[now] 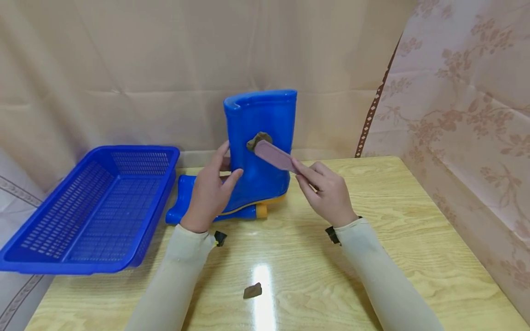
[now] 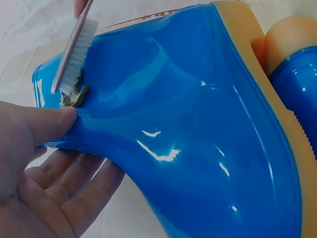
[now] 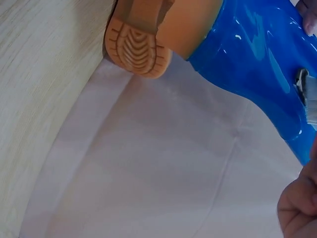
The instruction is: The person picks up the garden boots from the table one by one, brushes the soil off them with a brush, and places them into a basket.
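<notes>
A blue rain boot point(image 1: 269, 112) with a yellow-orange sole stands tilted in the middle of the head view. My left hand point(image 1: 208, 195) grips its shaft from the left, thumb on the near face and fingers behind, as the left wrist view shows. A brown, mud-like lump point(image 1: 260, 139) sticks to the shaft. Between thumb and fingers my right hand point(image 1: 329, 195) holds a pink brush point(image 1: 274, 155), whose white bristles point(image 2: 81, 57) meet the lump. Under the gripped boot, a second blue boot point(image 1: 186, 197) lies on its side on the table.
To the left is a blue plastic basket point(image 1: 133, 265) with slotted walls. A small brown piece point(image 1: 252, 290) lies near the front of the wooden table point(image 1: 414, 257). Beige cloth point(image 1: 165, 69) hangs behind, and a flowered curtain point(image 1: 468, 101) borders the right side.
</notes>
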Available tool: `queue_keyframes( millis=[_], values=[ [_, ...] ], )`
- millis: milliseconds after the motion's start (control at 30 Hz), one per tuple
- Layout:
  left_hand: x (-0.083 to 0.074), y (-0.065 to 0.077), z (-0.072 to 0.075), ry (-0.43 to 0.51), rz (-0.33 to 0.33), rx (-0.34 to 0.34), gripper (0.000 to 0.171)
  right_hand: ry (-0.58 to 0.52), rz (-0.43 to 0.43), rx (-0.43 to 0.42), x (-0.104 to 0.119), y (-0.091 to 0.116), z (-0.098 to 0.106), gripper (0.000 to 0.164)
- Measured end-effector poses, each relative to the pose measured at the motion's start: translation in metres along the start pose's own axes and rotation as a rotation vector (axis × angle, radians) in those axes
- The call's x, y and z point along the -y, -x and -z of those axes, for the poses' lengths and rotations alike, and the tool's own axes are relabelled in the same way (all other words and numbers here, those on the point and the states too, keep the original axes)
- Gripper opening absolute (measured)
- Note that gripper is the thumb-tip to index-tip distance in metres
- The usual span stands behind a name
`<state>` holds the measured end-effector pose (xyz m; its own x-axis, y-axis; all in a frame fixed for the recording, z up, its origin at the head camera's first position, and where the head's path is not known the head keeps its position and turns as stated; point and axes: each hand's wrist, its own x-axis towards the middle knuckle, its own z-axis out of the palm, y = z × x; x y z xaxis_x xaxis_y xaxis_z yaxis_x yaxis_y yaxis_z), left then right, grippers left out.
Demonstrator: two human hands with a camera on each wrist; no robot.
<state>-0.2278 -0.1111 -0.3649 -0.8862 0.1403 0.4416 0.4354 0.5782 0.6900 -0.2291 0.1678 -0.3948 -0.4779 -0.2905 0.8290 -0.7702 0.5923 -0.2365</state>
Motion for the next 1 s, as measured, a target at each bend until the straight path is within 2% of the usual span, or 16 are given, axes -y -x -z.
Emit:
queue_keyframes(
  millis=[167,233,467,700,833,1000],
  values=[
    [0.0,0.002,0.001,0.03,-0.046,0.033,0.074,-0.018,0.091,0.02,0.007,-0.002,0.002,0.047],
    [0.0,0.002,0.002,0.045,-0.06,0.048,0.074,-0.021,0.102,0.009,0.011,-0.003,0.003,0.049],
    [-0.002,0.002,0.0,0.028,-0.054,0.057,0.073,0.006,0.025,-0.04,0.012,-0.004,0.003,0.048],
    [0.0,0.001,-0.001,0.025,0.005,-0.018,0.071,0.068,-0.021,0.014,0.006,-0.003,0.004,0.044],
    [0.002,0.001,-0.001,0.033,0.003,-0.034,0.071,0.059,-0.009,0.011,0.004,-0.002,0.004,0.044],
    [-0.002,0.003,0.0,0.041,-0.031,0.033,0.074,-0.001,0.056,-0.01,0.005,-0.002,0.006,0.047]
  ],
)
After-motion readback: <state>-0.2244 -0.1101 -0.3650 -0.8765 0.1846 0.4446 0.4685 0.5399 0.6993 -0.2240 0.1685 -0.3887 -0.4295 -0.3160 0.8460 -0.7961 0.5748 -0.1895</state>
